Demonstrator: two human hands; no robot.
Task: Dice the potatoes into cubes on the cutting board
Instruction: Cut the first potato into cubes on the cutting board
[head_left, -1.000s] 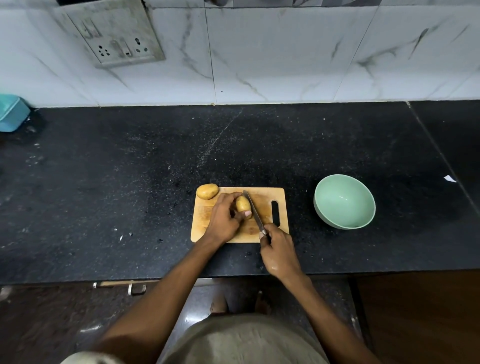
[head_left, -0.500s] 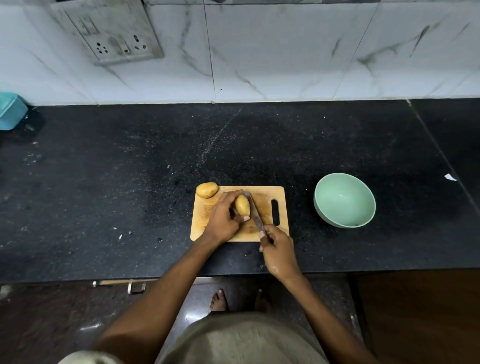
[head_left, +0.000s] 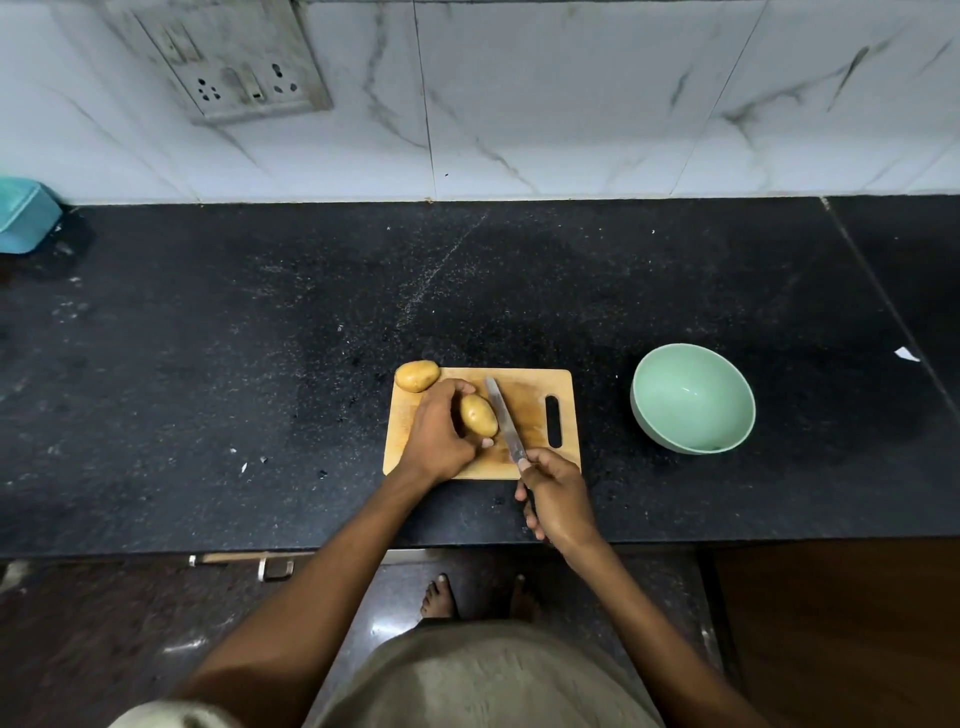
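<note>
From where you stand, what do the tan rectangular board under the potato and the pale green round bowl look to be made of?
The tan rectangular cutting board looks like wood or bamboo: matt, with darker worn patches and a cut-out handle slot. The pale green round bowl has a smooth, faintly glossy surface; ceramic or plastic, I cannot tell which.

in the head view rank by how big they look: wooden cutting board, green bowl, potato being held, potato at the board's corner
1. Rectangular wooden cutting board
2. Round pale green bowl
3 and 4. Brown potato in the left hand and brown potato at the board's far left corner: they look about alike, and fingers hide part of the held one, so no ranking.
</note>
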